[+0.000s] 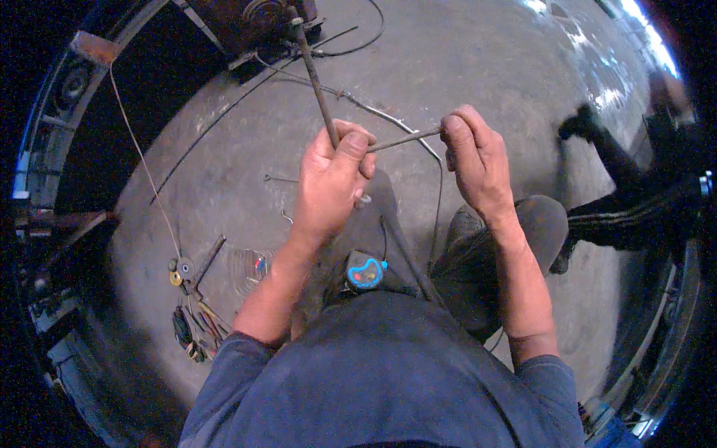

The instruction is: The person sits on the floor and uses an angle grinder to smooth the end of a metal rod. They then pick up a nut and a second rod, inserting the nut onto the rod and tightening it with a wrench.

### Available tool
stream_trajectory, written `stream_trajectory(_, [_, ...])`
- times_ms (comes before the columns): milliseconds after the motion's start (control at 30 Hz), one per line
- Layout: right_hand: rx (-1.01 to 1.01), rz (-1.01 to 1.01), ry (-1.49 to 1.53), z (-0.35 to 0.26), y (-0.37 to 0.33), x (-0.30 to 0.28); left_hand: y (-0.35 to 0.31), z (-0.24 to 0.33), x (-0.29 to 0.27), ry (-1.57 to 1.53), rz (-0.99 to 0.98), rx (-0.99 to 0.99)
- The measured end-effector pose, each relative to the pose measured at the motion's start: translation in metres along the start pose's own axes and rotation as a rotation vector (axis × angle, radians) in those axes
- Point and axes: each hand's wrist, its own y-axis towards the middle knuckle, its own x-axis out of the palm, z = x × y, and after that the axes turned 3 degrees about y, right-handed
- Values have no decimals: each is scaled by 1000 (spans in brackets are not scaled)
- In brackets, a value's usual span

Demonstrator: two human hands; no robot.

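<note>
My left hand [332, 175] is closed around the lower end of a long dark rod [317, 86], which slants up and away. Between my two hands stretches a thinner dark strand [403, 140]; whether it is cord or bar, and whether it joins the rod, I cannot tell. My right hand [476, 157] pinches the strand's far end between thumb and fingers. Just under my left hand a small pale ring [363, 201] shows. A bent shiny tube [392, 119] lies on the floor beyond my hands.
Pliers-like tools [202, 328], a round metal disc [184, 267] and a coil of wire [246, 270] lie at the left. A blue-rimmed round device [366, 273] sits by my lap. Dark machinery [261, 22] stands ahead. Another person's dark-clothed leg [627, 224] is at the right.
</note>
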Motion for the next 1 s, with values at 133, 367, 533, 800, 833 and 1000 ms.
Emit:
stream_trajectory(133, [163,-36,44,13,5,15,-4,-1,-7,299,40,86])
stream_trajectory(367, [142,100,-5,24,3,-22,6,-121,-100,211,132,-170])
stream_trajectory(533, [127,28,-216,20,10,-6,-3,-316,-182,443,560,-400])
stream_trajectory(800, [217,-18,-160,16,12,1,2,-398,-244,1026,406,-788])
stream_trajectory(833, [222,-16,-170,15,8,-3,4,-379,-230,1068,377,-744])
stream_trajectory(1000, [156,-77,-146,9,-3,-11,13,-234,-167,294,92,-469])
